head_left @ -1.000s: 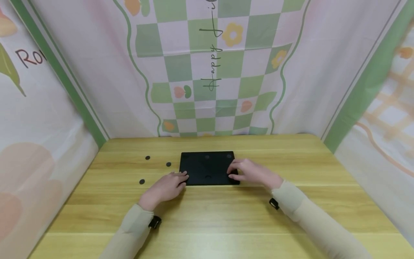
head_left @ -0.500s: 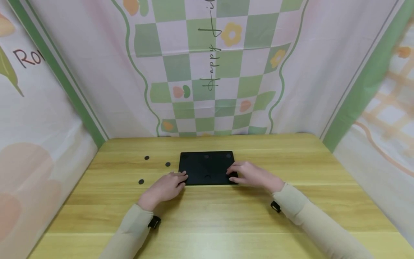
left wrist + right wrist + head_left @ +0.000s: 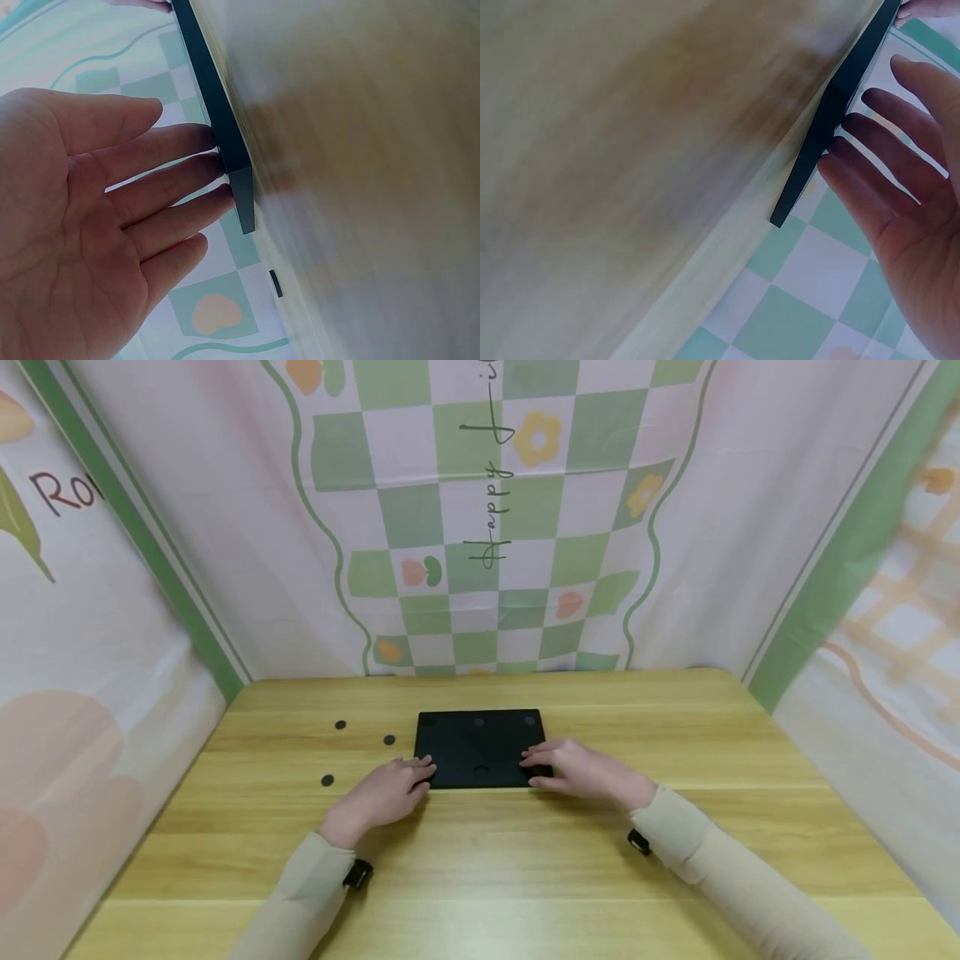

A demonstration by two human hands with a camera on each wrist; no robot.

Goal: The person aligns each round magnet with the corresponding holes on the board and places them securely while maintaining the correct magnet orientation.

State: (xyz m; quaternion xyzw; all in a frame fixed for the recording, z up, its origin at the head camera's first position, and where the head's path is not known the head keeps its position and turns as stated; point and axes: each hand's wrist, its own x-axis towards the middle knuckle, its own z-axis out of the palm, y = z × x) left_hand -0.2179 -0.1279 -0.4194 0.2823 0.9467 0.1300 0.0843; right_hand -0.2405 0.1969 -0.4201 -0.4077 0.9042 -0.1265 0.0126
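Fingers [image 3: 161, 146] of the left hand [image 3: 386, 792]: near straight, narrow gaps, tips on the near left part of a black board [image 3: 480, 747]. Right hand [image 3: 581, 770]: fingers slightly bent, a bit apart, tips on the board along its right edge.

Board lies flat, mid-table, toward the far side. Left hand hides its near left corner in the head view; right hand covers part of the right edge. Faint round marks [image 3: 479, 723] along the far side, curved line [image 3: 481, 769] by the near edge; can't tell if dents or separate pieces. Left wrist view has a dark sliver [image 3: 276, 283] edge-on, too little to identify.

Board is thin, rectangular, straight-edged. Three flat dark round discs [image 3: 389, 740] sit left of it, apart from each other. Table [image 3: 480, 860]: yellowish wood grain. Far cloth [image 3: 525, 510]: green-white checks, lettering [image 3: 491, 518] cut off up top. Beige sleeves [image 3: 720, 860] run out of view.
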